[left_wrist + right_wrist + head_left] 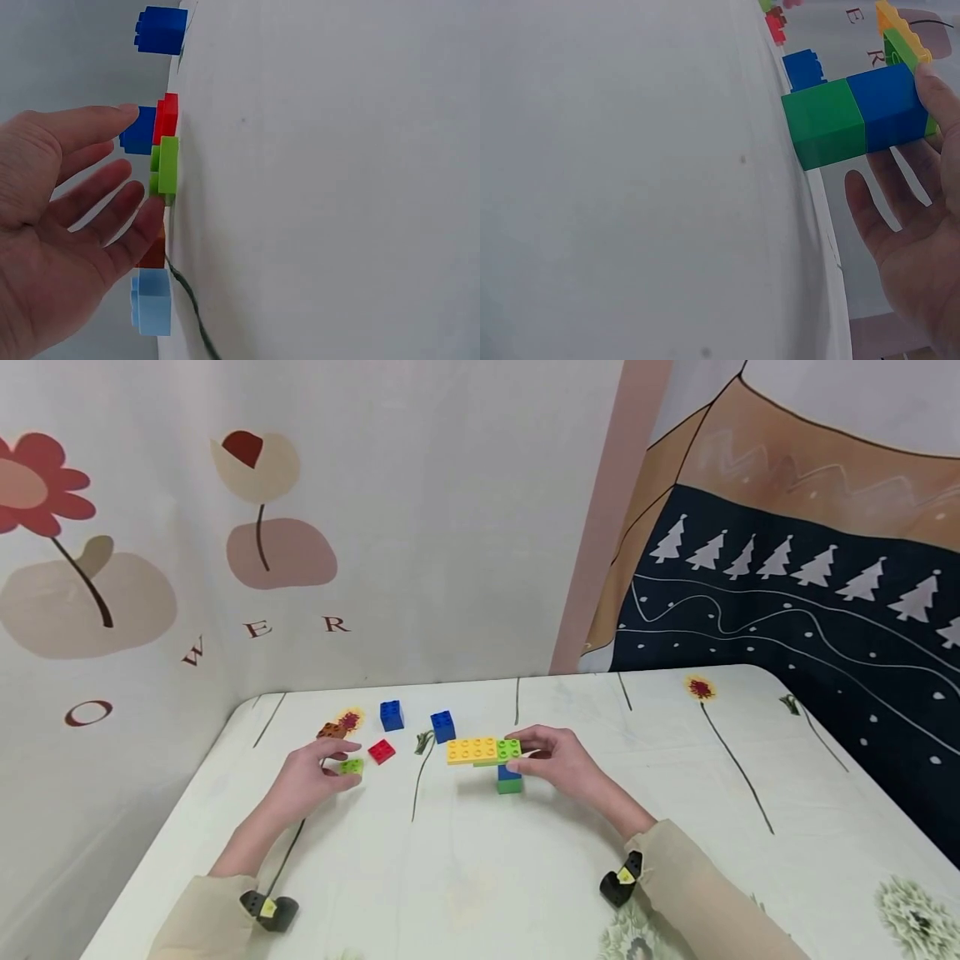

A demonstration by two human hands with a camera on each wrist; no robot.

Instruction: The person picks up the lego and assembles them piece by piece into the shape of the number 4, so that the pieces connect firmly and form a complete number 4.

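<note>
Left hand (309, 777) is hovering spread near lime brick (352, 767), likely light, rigid, side-grippable; right hand (561, 762) is pinching brick stack (486, 751).

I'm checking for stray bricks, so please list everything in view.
Table: 1, white, flower-printed, below
Blue bricks: 2, blue, table's far side
Stack: 1; green, blue, lime, yellow upward; in right hand
Red brick: 1, red, left of stack
Lime brick: 1, lime, by left hand
Brown brick: 1, brown, beyond left hand
Light-blue brick: 1, light blue, near brown brick
Backdrop: count unclear; pale and navy prints; behind
Wrist cameras: 2, black, at sleeve ends
Sleeves: 2, beige, on arms
Hands: 2, bare, above table
</note>
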